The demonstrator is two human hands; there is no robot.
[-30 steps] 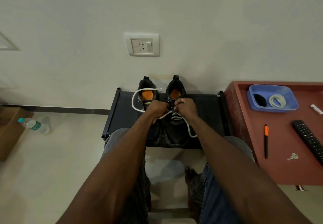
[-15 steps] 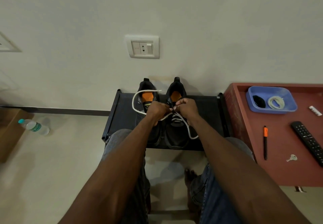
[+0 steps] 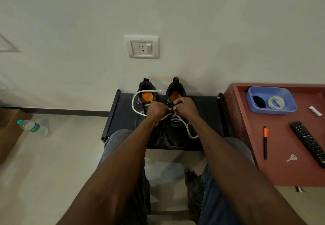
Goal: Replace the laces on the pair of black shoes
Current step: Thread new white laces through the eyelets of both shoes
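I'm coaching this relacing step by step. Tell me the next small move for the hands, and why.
Probably thread the end pinched at the top eyelets through and pull it snug. Both hands, left hand and right hand, meet at the upper eyelets of the right-side shoe, where the white lace already crosses lower rows, with loose lengths trailing off either side.

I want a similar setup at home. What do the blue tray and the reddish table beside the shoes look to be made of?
The blue tray looks like moulded plastic: even colour, rounded rim, slight sheen. The reddish table looks like painted or laminated wood with a matte finish and a raised edge; which of the two cannot be told.
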